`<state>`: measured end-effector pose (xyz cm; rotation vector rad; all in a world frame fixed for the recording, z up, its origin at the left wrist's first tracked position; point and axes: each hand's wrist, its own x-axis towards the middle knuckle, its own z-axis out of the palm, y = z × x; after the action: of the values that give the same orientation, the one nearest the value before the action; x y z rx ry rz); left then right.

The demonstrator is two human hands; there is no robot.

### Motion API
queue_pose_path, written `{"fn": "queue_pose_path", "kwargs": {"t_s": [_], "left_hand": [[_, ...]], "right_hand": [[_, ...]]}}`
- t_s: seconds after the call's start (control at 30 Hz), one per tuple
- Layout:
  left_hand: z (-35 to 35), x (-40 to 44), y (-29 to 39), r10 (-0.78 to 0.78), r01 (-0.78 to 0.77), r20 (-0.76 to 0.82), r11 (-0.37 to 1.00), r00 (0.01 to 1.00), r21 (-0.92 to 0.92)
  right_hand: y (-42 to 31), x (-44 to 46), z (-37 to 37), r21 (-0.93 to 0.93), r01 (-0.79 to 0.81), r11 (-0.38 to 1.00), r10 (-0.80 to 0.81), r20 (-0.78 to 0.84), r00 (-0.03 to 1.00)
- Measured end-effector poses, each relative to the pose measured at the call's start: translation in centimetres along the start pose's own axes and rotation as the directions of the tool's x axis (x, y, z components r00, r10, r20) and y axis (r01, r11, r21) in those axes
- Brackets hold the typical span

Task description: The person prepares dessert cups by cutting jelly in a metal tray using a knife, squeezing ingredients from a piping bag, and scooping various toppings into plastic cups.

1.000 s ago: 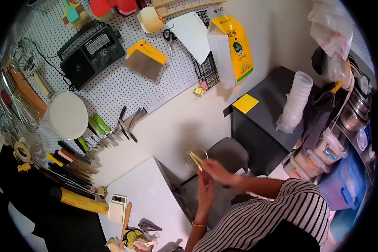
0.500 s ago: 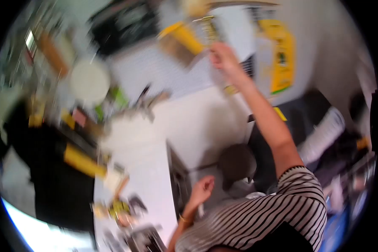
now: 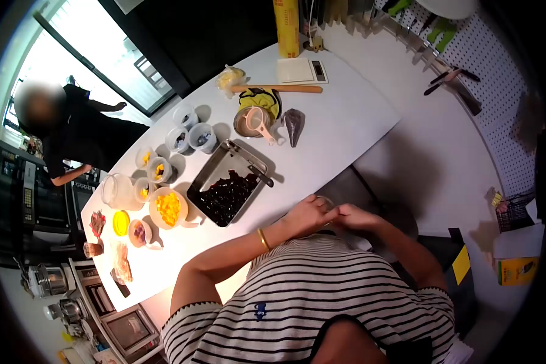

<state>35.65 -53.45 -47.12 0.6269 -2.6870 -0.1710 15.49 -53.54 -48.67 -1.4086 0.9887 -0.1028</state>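
A: What is entered nearest?

B: Left hand (image 3: 312, 216) and right hand (image 3: 359, 217), held together before the striped shirt (image 3: 321, 273), by the near edge of the surface (image 3: 340, 115). The fingers are curled and touching; whether anything is grasped between them cannot be told.

A: Next entry?

B: Metal tray (image 3: 229, 159), one, rectangular, set on the surface near the left hand, untouched. Its long axis is laid aslant, from upper right to lower left of the view. Dark glossy pieces (image 3: 224, 197) are spread over its nearer part. A black handle (image 3: 261, 176) is rested across the right rim, its end pointed lower right, outward.

A: Farther off?

B: Jug (image 3: 182, 219) of orange cubes (image 3: 168, 208), stood left of the tray, handle turned rightward. Dark-filled piping bag (image 3: 293, 124), laid with its narrow end pointed nearward. Wooden rod (image 3: 291, 88), laid crosswise beyond. Scale (image 3: 296, 70), placed behind the rod. Past the surface, far left, a person in black (image 3: 82, 130) is seen.
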Motion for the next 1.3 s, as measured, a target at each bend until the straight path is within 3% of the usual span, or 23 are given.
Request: {"fn": "queue_pose_path", "kwargs": {"t_s": [0.03,0.1,0.17,0.23,0.3,0.37,0.47,0.53,0.57,0.63,0.67,0.77,0.8,0.83,0.87,0.9,0.93,0.97,1.03,1.1,1.17,1.23,1.3], "left_hand": [[0.2,-1.0,-0.6,0.01,-0.01,-0.011,1.0,1.0,-0.006],[-0.5,-3.0,-2.1,-0.13,0.133,0.057,0.99,0.99,-0.045],[-1.9,-4.3,-3.6,-0.356,0.338,-0.026,0.905,0.934,-0.259],[-3.7,-5.6,-5.0,-0.501,0.445,-0.134,0.841,0.855,-0.308],[-6.4,-5.5,-6.2,-0.818,0.778,0.064,0.516,0.572,-0.358],[-6.5,-5.1,-8.4,-0.804,0.743,-0.174,0.593,0.569,-0.31],[-5.8,-3.4,-11.7,-0.911,0.847,0.019,0.374,0.411,-0.379],[-5.1,-1.6,-13.4,-0.915,0.85,-0.112,0.402,0.388,-0.34],[-4.5,-0.7,-14.3,-0.931,0.872,-0.1,0.364,0.351,-0.327],[-3.3,1.2,-17.7,-0.962,0.848,-0.144,0.273,0.233,-0.454],[-2.7,1.7,-19.3,-0.965,0.861,-0.178,0.252,0.192,-0.441],[-0.3,2.6,-23.9,-0.94,0.925,-0.314,0.23,0.131,-0.302],[0.3,3.0,-25.2,-0.921,0.943,-0.362,0.241,0.147,-0.23],[1.0,3.7,-26.2,-0.926,0.947,-0.358,0.215,0.121,-0.237],[1.6,4.3,-27.4,-0.943,0.97,-0.328,0.129,0.055,-0.206],[2.2,4.8,-28.5,-0.953,0.984,-0.303,0.05,-0.003,-0.169],[2.9,5.3,-29.4,-0.922,0.993,-0.384,0.079,0.04,-0.086],[3.0,6.0,-30.0,-0.918,0.994,-0.394,0.076,0.039,-0.078],[3.0,7.4,-31.0,-0.95,1.0,-0.311,-0.003,0.002,0.016],[2.0,9.2,-31.2,-0.958,0.998,-0.286,-0.052,-0.038,0.041],[2.0,9.4,-31.3,-0.971,0.997,-0.229,-0.074,-0.067,0.023],[4.5,7.1,-32.2,-0.976,0.979,-0.214,-0.011,0.034,0.203],[2.1,9.4,-31.8,-0.974,0.987,-0.219,-0.087,-0.056,0.134]], "right_hand": [[-1.2,1.1,0.0,-0.005,-0.009,1.0,0.009,-0.012,1.0],[-3.8,3.8,-0.9,-0.234,0.076,0.969,-0.022,0.226,0.974],[-5.3,7.2,-3.9,-0.132,0.152,0.98,-0.097,0.349,0.932],[-7.1,10.8,-8.0,0.028,0.118,0.993,-0.121,0.131,0.984],[-8.9,15.1,-10.7,-0.017,0.117,0.993,-0.117,-0.29,0.95],[-8.1,21.2,-13.4,-0.31,0.147,0.939,-0.291,-0.49,0.822],[-7.7,30.9,-16.5,-0.116,0.063,0.991,-0.113,-0.505,0.856],[-8.2,35.7,-17.1,-0.489,-0.081,0.868,-0.311,-0.665,0.68],[-7.1,38.7,-17.4,-0.467,-0.025,0.884,-0.357,-0.709,0.608],[-7.3,41.7,-19.1,-0.508,-0.069,0.858,-0.226,-0.495,0.839],[-7.4,42.8,-18.8,-0.489,-0.043,0.871,-0.218,-0.465,0.858],[-7.9,41.5,-18.7,-0.231,-0.06,0.971,-0.033,-0.379,0.925],[-8.0,40.8,-18.4,0.143,-0.008,0.99,0.059,-0.355,0.933],[-8.0,40.1,-18.2,0.503,0.023,0.864,0.148,-0.299,0.943],[-7.5,40.2,-18.2,0.502,0.008,0.865,0.153,-0.28,0.948],[-7.1,40.6,-18.4,0.665,-0.013,0.747,0.094,-0.087,0.992],[-6.8,40.8,-18.5,0.797,-0.069,0.6,-0.007,0.091,0.996],[-8.8,39.4,-18.4,0.868,-0.034,0.495,-0.02,0.051,0.999],[-8.8,40.1,-18.3,0.877,-0.081,0.473,-0.009,0.096,0.995],[-8.4,40.6,-17.9,0.751,0.074,0.656,-0.048,-0.056,0.997],[-7.3,42.4,-17.0,0.787,-0.006,0.616,0.02,-0.008,1.0],[-7.3,42.5,-17.1,0.833,-0.046,0.552,-0.025,0.072,0.997],[-7.9,42.8,-17.6,0.857,-0.084,0.509,-0.089,0.149,0.985]]}}
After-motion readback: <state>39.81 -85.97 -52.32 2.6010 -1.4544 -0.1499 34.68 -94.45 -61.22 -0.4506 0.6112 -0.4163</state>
